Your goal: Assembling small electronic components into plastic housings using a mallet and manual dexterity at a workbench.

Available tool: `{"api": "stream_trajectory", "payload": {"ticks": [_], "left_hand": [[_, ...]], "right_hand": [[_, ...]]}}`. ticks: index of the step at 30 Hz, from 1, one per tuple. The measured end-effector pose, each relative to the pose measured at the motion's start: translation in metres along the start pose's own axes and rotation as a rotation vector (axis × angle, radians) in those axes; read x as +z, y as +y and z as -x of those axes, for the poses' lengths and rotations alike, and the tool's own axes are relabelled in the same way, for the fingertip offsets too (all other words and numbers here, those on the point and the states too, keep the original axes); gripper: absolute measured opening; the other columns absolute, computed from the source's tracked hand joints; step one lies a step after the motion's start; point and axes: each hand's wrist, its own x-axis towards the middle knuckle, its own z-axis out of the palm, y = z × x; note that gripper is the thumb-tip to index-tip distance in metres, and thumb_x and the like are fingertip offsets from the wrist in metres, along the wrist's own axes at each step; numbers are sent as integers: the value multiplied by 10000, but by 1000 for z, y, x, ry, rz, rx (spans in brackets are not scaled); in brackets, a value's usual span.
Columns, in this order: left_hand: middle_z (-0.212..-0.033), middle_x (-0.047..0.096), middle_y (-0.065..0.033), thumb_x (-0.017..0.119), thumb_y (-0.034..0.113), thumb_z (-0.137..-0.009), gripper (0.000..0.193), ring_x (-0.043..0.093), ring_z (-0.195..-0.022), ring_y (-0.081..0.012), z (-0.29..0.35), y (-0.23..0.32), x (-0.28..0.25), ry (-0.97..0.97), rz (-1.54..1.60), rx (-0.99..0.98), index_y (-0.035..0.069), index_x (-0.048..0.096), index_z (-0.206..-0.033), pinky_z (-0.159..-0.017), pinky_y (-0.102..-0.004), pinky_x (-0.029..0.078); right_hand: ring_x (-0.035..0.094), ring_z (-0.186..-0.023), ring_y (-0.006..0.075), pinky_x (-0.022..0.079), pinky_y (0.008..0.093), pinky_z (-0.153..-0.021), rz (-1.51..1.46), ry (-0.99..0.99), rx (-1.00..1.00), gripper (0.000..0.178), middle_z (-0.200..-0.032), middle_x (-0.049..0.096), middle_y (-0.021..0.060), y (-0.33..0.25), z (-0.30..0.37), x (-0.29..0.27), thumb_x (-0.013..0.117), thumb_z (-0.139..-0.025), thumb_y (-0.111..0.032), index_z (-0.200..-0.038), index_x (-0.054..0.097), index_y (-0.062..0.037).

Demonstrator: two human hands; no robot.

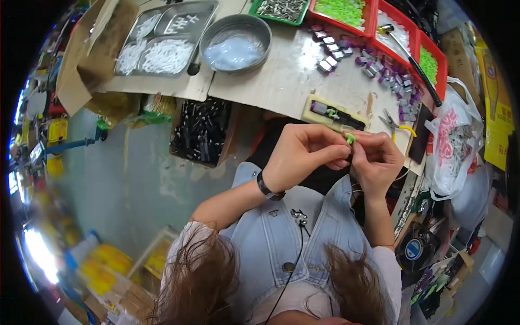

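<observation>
Both hands meet just in front of the table edge, pinching a small bright green plastic part [350, 138] between their fingertips. My left hand [311, 151] has thumb and forefinger closed on its left side, with a watch on that wrist. From the right, my right hand [377, 157] grips the same part, its other fingers curled. The fingertips cover most of the part, so its shape is hard to make out. Right beyond the hands lies a cream-coloured block fixture [314, 115], holding a small metal-and-purple piece, a black piece and a bit of green.
Yellow-handled pliers [403, 128] lie right of the fixture. Several metal-and-purple pieces [371, 69] spread behind it, before red trays [374, 27] of small parts. A black-handled screwdriver [420, 73] rests across the trays. Further left are a round metal bowl [265, 40] and a box of black parts [200, 132].
</observation>
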Motion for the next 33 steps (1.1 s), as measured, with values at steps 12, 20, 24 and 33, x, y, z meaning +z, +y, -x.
{"api": "stream_trajectory", "payload": {"ticks": [12, 20, 24, 33], "left_hand": [[-862, 704, -111, 688, 12, -834, 121, 693, -741, -163, 3, -5, -6, 31, -752, 324, -33, 680, -946, -676, -262, 564], [-930, 700, -83, 729, -25, -796, 279, 670, -855, -124, -9, -14, -3, -45, -396, 156, -35, 670, -1069, -784, -261, 555], [-945, 680, -84, 742, -56, -772, 382, 663, -870, -130, -13, -29, 4, -17, -200, 66, -45, 639, -1139, -823, -268, 556], [-962, 689, -89, 769, -11, -759, 329, 663, -877, -127, -16, -36, 2, 39, -236, 53, -26, 676, -1074, -786, -250, 546]], "right_hand": [[702, -760, 189, 553, 256, -667, 662, -335, -609, 265, -941, 713, 138, -4, -7, -22, 737, -694, 85, -935, 676, -7], [657, -788, 126, 526, 239, -703, 320, -405, -60, 200, -878, 656, 80, 7, -7, -47, 722, -766, 55, -948, 643, 26], [645, -824, 125, 516, 229, -735, 135, -378, 68, 152, -896, 644, 75, 8, -4, -48, 684, -807, 70, -948, 628, 60], [672, -792, 123, 534, 226, -704, 187, -463, 92, 128, -889, 679, 78, 9, -14, -56, 669, -806, 77, -931, 650, 56]]}}
